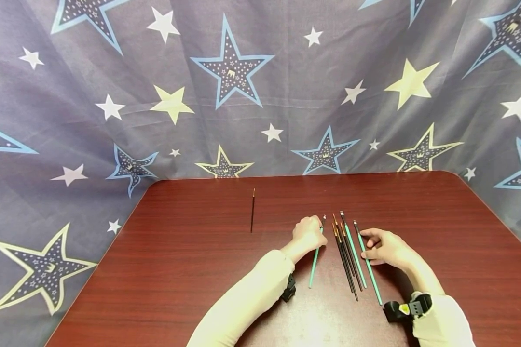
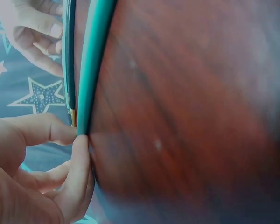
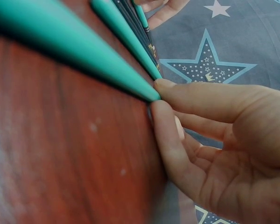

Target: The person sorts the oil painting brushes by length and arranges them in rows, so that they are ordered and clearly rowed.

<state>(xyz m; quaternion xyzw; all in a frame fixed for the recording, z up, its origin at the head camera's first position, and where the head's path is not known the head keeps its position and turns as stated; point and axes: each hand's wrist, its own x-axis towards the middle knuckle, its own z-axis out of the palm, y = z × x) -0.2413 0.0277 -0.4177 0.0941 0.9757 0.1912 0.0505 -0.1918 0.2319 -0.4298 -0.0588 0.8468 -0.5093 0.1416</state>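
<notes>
My left hand [image 1: 309, 232] pinches a teal-handled paintbrush [image 1: 314, 267] near its bristle end. In the left wrist view that teal handle [image 2: 92, 60] runs up from between thumb and fingertip. To the right, my right hand [image 1: 388, 248] pinches another teal-handled paintbrush [image 1: 373, 282]; the right wrist view shows the thumb and a finger meeting on its handle [image 3: 84, 51]. Between the hands several black-handled paintbrushes [image 1: 345, 262] lie side by side, bristles pointing away from me, with a third teal-handled paintbrush [image 1: 355, 253] along their right side.
A single thin dark paintbrush [image 1: 253, 212] lies apart on the left, toward the back of the reddish-brown table [image 1: 178, 270]. Behind the table hangs a grey cloth [image 1: 260, 115] patterned with stars.
</notes>
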